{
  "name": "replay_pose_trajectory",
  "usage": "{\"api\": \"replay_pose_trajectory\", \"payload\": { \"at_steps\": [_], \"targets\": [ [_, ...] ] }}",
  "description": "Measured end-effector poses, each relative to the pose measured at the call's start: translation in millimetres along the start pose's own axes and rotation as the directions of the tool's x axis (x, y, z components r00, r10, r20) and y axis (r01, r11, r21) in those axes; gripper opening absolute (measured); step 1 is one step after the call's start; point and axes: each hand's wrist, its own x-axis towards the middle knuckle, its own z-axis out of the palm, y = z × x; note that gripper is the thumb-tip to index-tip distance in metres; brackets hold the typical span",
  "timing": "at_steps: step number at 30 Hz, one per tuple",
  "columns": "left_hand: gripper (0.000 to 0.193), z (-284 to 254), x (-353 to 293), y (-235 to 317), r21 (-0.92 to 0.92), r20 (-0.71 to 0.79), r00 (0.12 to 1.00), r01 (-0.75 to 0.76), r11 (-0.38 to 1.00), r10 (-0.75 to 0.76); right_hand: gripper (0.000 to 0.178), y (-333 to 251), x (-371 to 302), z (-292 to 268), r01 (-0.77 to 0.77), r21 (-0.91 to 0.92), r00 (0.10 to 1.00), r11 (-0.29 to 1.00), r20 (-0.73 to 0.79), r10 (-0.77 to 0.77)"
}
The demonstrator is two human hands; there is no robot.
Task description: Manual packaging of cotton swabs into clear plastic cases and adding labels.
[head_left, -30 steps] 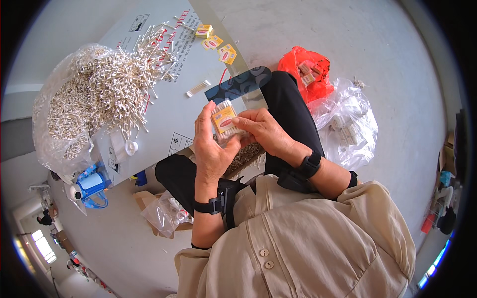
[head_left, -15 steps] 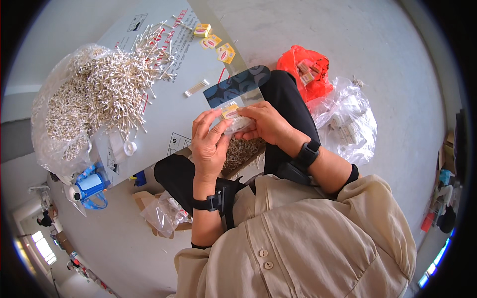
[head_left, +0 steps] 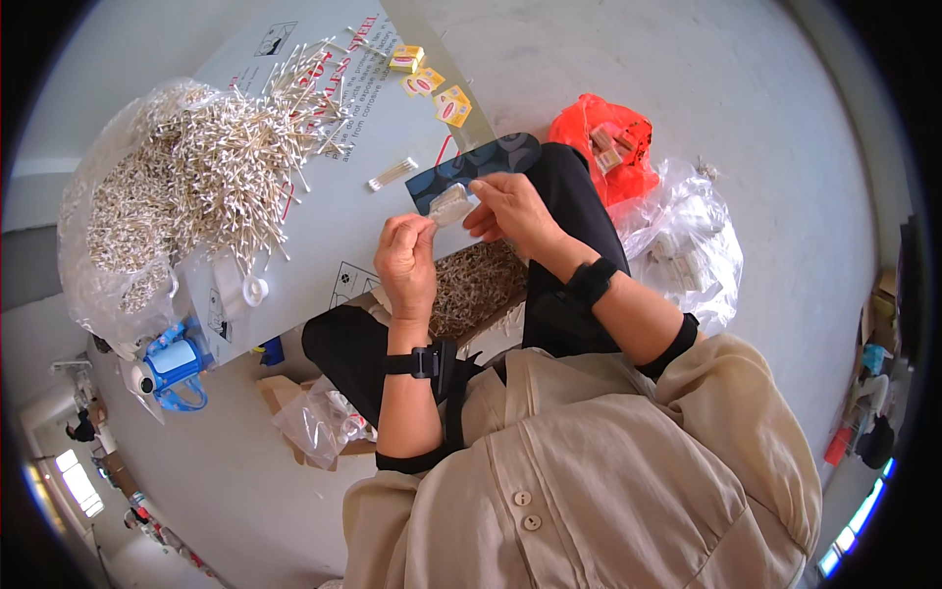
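A small clear plastic pack of cotton swabs is held up above my lap, at the table's near right edge. The fingertips of my left hand pinch its lower left corner. My right hand has its thumb and index finger closed at the pack's upper right edge, the other fingers curled below. Behind the pack lies a dark blue patterned sheet. A short row of loose cotton swabs lies on the table to the left of it. Under my hands stands a box of cotton swabs.
A big clear bag spilling cotton swabs covers the left of the table. Yellow cards lie at the far edge; a tape roll and blue bottle nearer. Red and clear bags sit on the floor.
The pack has turned over, so its yellow card no longer shows. My left hand has moved down to a corner of it, and my right hand has shifted slightly up and back.
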Motion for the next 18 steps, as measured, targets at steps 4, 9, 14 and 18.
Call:
{"api": "replay_pose_trajectory", "payload": {
  "at_steps": [4,9,14,18],
  "targets": [
    [0.012,0.6,13.0,1.1,-0.024,-0.009,1.0,-0.006,1.0,0.006,0.04,0.5,0.1,-12.9,0.607,-0.523,0.739,0.598,0.094,-0.668],
    [0.013,-4.9,22.8,-7.4,-0.064,0.089,0.995,0.041,0.997,-0.035,0.029,-8.6,10.6,-6.7,0.805,-0.572,0.453,0.161,0.415,-0.789],
    [0.014,-2.8,27.2,3.5,-0.192,0.119,0.962,0.265,0.945,-0.246,0.018,-11.7,9.4,-3.6,0.751,-0.599,0.563,0.28,0.357,-0.746],
    [0.014,0.8,27.9,-5.3,-0.294,0.211,0.867,0.497,0.816,-0.452,0.013,-7.3,10.8,-0.2,0.753,-0.597,0.548,0.275,0.339,-0.765]
  ]
}}
